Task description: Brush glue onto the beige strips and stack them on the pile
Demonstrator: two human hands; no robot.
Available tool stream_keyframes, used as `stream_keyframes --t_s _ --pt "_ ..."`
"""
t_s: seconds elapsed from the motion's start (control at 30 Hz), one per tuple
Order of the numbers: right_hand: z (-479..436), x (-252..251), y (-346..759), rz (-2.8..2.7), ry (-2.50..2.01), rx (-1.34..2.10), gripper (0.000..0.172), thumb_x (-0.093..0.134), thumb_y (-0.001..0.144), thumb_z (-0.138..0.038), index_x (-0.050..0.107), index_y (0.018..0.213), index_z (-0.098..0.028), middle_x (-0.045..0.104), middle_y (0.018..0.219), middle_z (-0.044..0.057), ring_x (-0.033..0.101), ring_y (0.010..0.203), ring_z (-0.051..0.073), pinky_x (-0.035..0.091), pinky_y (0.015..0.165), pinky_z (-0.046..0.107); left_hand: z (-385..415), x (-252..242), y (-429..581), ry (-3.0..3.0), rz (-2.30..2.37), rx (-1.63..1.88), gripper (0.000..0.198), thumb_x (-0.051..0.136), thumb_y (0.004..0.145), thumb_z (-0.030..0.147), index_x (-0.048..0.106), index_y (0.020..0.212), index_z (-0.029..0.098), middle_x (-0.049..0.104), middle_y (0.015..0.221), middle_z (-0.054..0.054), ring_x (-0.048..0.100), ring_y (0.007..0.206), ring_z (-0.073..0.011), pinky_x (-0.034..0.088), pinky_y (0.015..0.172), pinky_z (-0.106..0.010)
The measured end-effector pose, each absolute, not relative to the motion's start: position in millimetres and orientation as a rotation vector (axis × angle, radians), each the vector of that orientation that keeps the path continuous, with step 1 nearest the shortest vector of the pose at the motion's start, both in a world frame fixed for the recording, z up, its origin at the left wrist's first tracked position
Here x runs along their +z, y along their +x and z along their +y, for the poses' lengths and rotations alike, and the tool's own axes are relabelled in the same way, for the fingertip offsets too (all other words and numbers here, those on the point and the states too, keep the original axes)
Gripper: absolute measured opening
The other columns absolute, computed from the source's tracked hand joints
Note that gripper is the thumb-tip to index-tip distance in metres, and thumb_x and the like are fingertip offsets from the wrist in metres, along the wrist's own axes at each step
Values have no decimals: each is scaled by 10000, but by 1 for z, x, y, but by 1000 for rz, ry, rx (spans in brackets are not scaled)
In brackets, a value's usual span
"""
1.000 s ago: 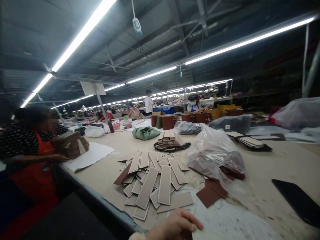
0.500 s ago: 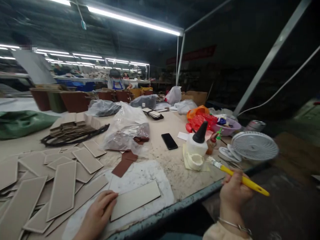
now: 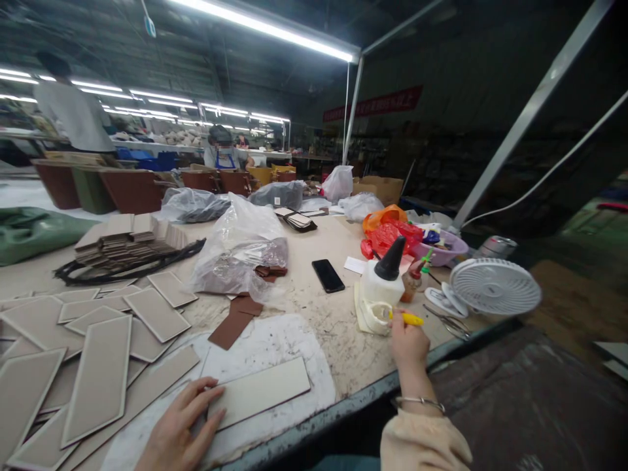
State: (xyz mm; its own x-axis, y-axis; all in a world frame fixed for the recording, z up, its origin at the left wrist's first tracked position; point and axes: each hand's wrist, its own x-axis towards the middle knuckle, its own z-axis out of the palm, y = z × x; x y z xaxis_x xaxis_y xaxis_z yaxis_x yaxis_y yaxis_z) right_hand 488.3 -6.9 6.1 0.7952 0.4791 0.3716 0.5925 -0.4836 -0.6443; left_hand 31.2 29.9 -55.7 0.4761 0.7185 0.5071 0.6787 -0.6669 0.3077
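Note:
My left hand [image 3: 179, 428] lies flat with fingers spread on the left end of a pale rectangular card panel [image 3: 262, 396], which rests on a glue-stained white sheet [image 3: 275, 343] near the table's front edge. My right hand [image 3: 407, 343] is closed round a yellow-handled brush [image 3: 406, 318], whose tip points into a small white glue cup [image 3: 377, 315]. The cup stands in front of a white glue bottle [image 3: 381, 278] with a black cone cap.
Many pale card panels [image 3: 95, 353] lie spread at the left, with brown pieces [image 3: 234, 322], a plastic bag [image 3: 240, 258], a black phone [image 3: 328, 275], a white fan [image 3: 495, 286], scissors [image 3: 449, 320] and a purple bowl [image 3: 439, 247]. Other people work at the far tables.
The view swung right from the long table to my own spot. My right hand moved left and forward, bringing the brush tip to the glue cup. My left hand stays on the panel.

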Motion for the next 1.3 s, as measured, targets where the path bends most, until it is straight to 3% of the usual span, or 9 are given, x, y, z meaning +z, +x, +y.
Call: stream_keyframes --t_s 0.23,0.47,0.83,0.93,1.03,1.13,1.3 --pt "2 -1 492 -796 -2211 -108 380 425 868 -431 689 971 -178 685 651 39 600 594 200 344 578 278 29 -52 33 2639 1243 963 288 559 866 452 680 1028 246 618 1111 -77 655 970 -197 578 830 -277" --pt "-15 18 490 -677 -2177 -295 592 302 880 -557 691 665 -166 645 606 110 599 673 259 375 631 335 26 -47 36 2576 1259 963 285 556 871 436 683 1023 231 616 1120 -81 649 987 -205 570 850 -287" --pt "-30 20 499 -604 -2158 -353 523 403 840 -522 583 464 -205 513 444 92 473 495 244 340 547 379 17 -42 29 2614 1206 902 241 559 874 350 670 1049 227 613 1160 -93 634 1039 -217 560 893 -308" --pt "-37 25 498 -397 -1997 -174 432 474 828 -501 610 562 -188 501 446 42 454 462 202 335 493 339 12 -38 18 2680 1171 837 260 578 864 333 660 1095 245 617 1189 -87 638 1040 -217 562 896 -308" --pt "-41 32 492 -232 -1449 197 292 576 780 -478 577 736 -190 448 456 -58 356 371 109 260 379 232 9 -36 8 2715 1122 820 276 589 864 321 657 1127 271 628 1197 -72 633 1056 -218 559 902 -305" --pt "-41 39 479 -251 -1050 594 300 653 741 -453 498 727 -197 329 430 -125 226 320 45 199 329 157 7 -35 7 2708 1069 812 265 558 887 288 664 1130 273 632 1203 -73 619 1076 -221 541 928 -318" --pt "-32 42 433 -226 -915 978 336 725 707 -422 490 694 -182 331 431 -126 238 316 16 259 333 115 1 -30 14 2702 983 729 264 501 912 194 668 1109 248 656 1141 -75 605 1053 -202 524 934 -338"
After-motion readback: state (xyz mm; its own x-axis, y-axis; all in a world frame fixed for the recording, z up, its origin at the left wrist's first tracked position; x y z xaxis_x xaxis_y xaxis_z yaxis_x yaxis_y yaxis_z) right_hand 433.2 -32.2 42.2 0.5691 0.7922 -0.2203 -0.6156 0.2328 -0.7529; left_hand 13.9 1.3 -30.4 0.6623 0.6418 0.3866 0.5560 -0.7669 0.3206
